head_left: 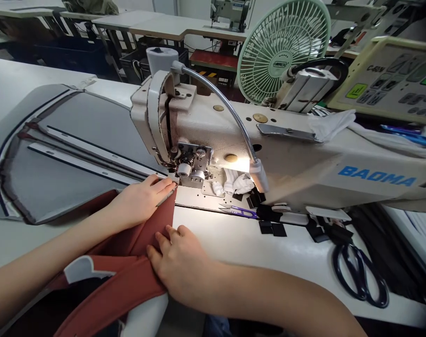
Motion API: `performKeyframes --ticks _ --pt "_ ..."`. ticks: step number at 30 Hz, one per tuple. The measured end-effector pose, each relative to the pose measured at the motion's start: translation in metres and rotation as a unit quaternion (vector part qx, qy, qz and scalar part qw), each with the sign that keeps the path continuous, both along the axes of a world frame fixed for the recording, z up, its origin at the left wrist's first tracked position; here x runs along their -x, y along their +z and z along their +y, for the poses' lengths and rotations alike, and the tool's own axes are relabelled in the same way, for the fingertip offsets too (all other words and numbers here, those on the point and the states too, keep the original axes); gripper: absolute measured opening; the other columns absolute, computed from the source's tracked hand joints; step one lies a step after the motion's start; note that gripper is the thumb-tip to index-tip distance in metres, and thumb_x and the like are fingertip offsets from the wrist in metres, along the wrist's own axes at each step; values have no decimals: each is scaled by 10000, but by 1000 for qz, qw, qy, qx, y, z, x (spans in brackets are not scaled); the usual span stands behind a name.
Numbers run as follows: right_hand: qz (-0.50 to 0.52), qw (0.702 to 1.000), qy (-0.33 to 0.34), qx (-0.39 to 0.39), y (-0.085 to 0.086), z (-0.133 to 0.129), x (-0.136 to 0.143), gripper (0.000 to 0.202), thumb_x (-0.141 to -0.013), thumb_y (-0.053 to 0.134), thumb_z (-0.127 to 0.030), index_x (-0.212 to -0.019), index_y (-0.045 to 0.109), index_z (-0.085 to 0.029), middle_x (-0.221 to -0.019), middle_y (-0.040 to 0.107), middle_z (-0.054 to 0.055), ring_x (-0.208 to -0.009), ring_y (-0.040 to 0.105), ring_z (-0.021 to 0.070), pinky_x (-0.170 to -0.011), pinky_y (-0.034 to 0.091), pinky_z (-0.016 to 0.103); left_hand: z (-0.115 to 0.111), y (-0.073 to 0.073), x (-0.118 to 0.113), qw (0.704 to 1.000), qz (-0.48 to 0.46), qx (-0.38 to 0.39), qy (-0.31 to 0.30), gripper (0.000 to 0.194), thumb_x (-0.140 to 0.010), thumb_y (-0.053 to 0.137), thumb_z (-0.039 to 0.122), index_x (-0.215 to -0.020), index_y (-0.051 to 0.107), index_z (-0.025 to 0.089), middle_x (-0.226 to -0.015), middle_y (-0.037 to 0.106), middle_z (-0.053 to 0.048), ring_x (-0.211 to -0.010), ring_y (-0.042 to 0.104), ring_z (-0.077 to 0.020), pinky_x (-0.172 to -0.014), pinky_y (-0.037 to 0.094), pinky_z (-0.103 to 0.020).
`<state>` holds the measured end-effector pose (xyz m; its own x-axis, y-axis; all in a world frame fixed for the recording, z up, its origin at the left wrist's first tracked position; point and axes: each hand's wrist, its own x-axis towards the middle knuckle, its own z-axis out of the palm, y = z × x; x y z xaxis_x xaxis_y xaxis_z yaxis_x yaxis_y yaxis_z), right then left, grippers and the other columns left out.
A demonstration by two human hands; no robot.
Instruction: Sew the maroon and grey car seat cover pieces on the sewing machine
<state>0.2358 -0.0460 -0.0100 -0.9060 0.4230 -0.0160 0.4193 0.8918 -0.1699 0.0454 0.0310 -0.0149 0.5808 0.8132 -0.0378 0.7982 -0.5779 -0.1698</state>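
Note:
My left hand (148,199) is at the needle area of the sewing machine (195,121), its fingers together and closed on the edge of a red-brown fabric piece (128,285). Closer to me, my right hand (184,264) rests on the same fabric with its fingers apart. The fabric hangs in folds over the table's front edge, a pale grey patch (79,269) showing on it. Left of the needle, a large grey panel (104,119) with dark edging and two white strips lies flat and runs up to my left fingers. Needle and presser foot are mostly hidden.
Purple thread snips (239,211) and black fabric bits (272,228) lie right of the needle. Dark-handled scissors (362,276) are near the right edge. A lamp (258,175) lights the machine bed. Behind stand a green fan (281,61) and a control panel (391,79).

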Motion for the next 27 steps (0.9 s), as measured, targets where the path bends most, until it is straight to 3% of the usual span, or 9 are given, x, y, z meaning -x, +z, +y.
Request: performKeyframes --ticks 6,14,18,23,27 --pt "6 1000 -9 2 -3 3 1 278 -931 545 -209 -1144 656 -69 -1169 704 210 -996 674 296 -772 478 399 3 1 -8 999 6 29 22 628 -863 424 32 -1459 522 203 -1476 546 -59 -1166 545 -263 -615 551 -281" --pt "0 1000 -5 -11 -6 11 1 377 -936 543 -258 -1265 621 -89 -1320 644 211 -1129 634 337 -825 476 420 26 4 -17 995 -32 63 76 464 -838 522 117 -1273 641 228 -1176 678 -98 -1162 565 -302 -685 556 -340" --pt "-3 1000 -9 -7 -5 16 1 376 -924 573 -266 -1250 617 -86 -1322 633 230 -1118 629 324 -818 476 422 22 -1 -18 996 -43 33 74 411 -871 524 143 -1254 654 216 -1166 681 -108 -1159 560 -308 -642 533 -333" --pt "14 1000 -19 -5 -10 20 0 306 -957 517 -226 -1211 630 -96 -1274 653 213 -1113 617 312 -794 466 408 0 -12 -15 997 -45 -53 39 384 -942 450 112 -1265 658 120 -1221 679 -123 -1066 574 -285 -853 533 -382" --pt "30 999 -14 -2 -12 21 -1 313 -961 480 -184 -1229 609 -85 -1215 662 215 -1069 610 300 -757 454 404 -5 -9 -15 996 -80 -32 34 354 -925 452 80 -1176 695 137 -1231 673 -117 -1078 579 -268 -963 489 -398"
